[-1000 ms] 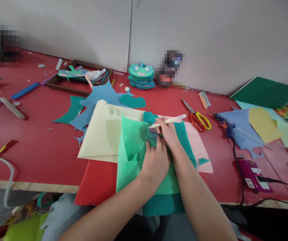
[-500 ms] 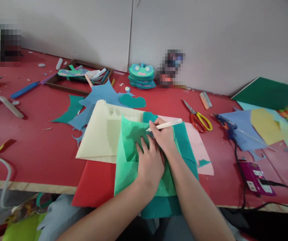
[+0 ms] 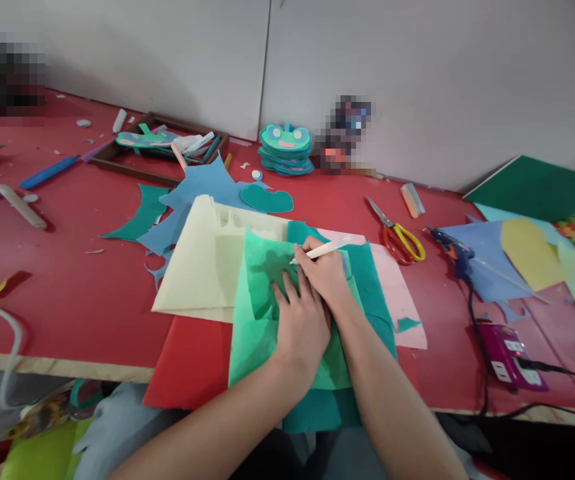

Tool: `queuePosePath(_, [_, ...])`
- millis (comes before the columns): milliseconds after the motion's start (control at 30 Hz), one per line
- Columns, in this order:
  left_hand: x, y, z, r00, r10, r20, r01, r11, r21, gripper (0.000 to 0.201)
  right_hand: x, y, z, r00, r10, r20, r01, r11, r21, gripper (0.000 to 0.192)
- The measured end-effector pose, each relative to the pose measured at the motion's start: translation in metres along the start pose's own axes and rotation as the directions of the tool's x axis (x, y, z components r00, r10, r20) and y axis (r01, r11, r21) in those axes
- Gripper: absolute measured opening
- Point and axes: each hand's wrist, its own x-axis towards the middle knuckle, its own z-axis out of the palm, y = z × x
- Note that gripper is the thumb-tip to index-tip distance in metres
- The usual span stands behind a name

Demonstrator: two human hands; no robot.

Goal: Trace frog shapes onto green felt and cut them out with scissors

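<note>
My right hand point(image 3: 323, 270) grips a white pen point(image 3: 328, 248), its tip touching a bright green sheet point(image 3: 254, 350) of felt or foam. Fingers spread, my left hand point(image 3: 301, 320) lies flat on that sheet, just below the pen tip. A drawn outline shows partly beside my right hand; the rest is covered by my fingers. Under the green sheet lie a teal sheet point(image 3: 375, 293), a cream sheet point(image 3: 200, 273), a pink sheet point(image 3: 401, 300) and a red sheet point(image 3: 187, 363).
Scissors point(image 3: 396, 233) and a hot glue gun point(image 3: 455, 250) lie to the right, its cable near a magenta power box point(image 3: 510, 357). Stacked frog-like cutouts point(image 3: 286, 150) stand by the wall. Left are blue scraps point(image 3: 202, 190), a wooden tray point(image 3: 132, 172) and a blue tool point(image 3: 50, 172).
The pen and my right hand have shifted slightly left along the green sheet, and the pen's back end has dipped left. My left hand stays flat; the camera view moves slightly.
</note>
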Motion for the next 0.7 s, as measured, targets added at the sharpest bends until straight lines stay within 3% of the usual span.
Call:
queuePosePath(400, [-0.0002, 0.0001, -0.0017, 1.000, -0.001, -0.004, 0.001, 1.000, -0.005, 0.052, -0.0005, -0.0013, 0.0003, 1.000, 0.020, 0.015, -0.019, 0.999, -0.040, 0.028])
queuePosePath(700, [-0.0003, 0.0008, 0.0015, 1.000, 0.007, -0.026, -0.007, 1.000, -0.009, 0.052, 0.0005, -0.0015, 0.0000, 0.998, 0.041, -0.048, -0.039, 0.998, 0.040, 0.033])
